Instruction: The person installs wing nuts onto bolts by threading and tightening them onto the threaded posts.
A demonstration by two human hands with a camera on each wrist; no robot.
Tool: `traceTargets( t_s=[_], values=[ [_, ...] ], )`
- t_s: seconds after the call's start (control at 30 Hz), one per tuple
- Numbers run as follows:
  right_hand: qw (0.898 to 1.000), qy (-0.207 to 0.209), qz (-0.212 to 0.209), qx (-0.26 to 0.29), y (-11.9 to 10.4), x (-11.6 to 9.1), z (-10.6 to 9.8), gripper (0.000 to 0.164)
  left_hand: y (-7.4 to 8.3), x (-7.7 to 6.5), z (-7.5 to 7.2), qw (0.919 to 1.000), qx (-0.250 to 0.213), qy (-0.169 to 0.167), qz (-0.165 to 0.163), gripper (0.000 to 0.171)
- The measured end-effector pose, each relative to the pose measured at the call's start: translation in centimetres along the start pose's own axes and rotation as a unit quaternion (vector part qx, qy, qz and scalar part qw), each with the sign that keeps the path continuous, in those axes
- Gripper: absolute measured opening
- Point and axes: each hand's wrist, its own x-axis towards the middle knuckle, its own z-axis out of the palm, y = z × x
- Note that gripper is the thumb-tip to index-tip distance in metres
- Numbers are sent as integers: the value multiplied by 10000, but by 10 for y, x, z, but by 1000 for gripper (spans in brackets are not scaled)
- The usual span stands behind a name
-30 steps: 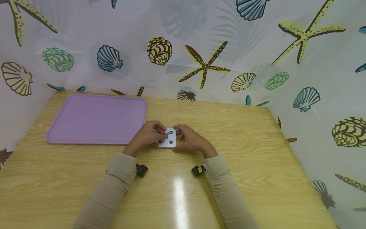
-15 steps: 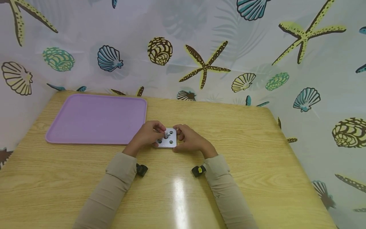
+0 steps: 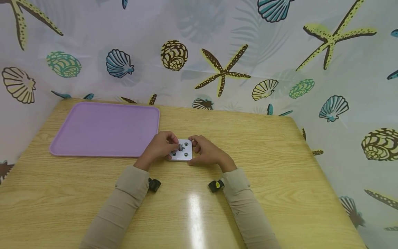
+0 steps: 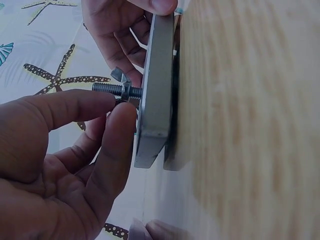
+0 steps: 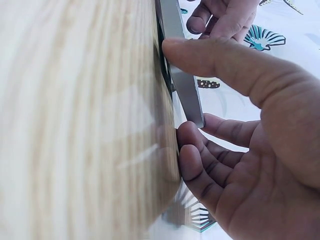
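Observation:
A square silver metal plate (image 3: 178, 157) with a hole near each corner lies flat on the table, a narrow dark gap showing beneath its edge. From its middle rises a threaded bolt (image 4: 101, 87) carrying a wing nut (image 4: 120, 75), which stands a little above the plate's face. My left hand (image 3: 160, 145) pinches the wing nut between thumb and index finger; its fingertips hide one wing. On the opposite side, my right hand (image 3: 207, 151) grips the plate's right edge, thumb at the near corner and fingers at the far one.
Left of the plate, a purple tray (image 3: 109, 129) lies on the wooden table (image 3: 264, 173). Behind and along the sides hangs a white cloth (image 3: 140, 31) printed with shells and starfish. Each wrist wears a black strap-on device (image 3: 154, 184).
My left fingertips have drawn slightly left, and more of the bolt and wing nut shows. The wing nut's wings appear at a different angle. Right hand and plate stay put.

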Motion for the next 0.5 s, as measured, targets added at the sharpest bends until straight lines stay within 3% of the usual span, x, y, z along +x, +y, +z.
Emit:
traceTargets(
  t_s=[0.23, 0.5],
  values=[
    [10000, -14, 34, 17, 1, 0, 1, 84, -1, 1, 0, 9999, -69, -121, -16, 14],
    [10000, -17, -18, 25, 0, -1, 0, 84, -2, 3, 1, 9996, -43, -208, 185, 28]
  ],
)
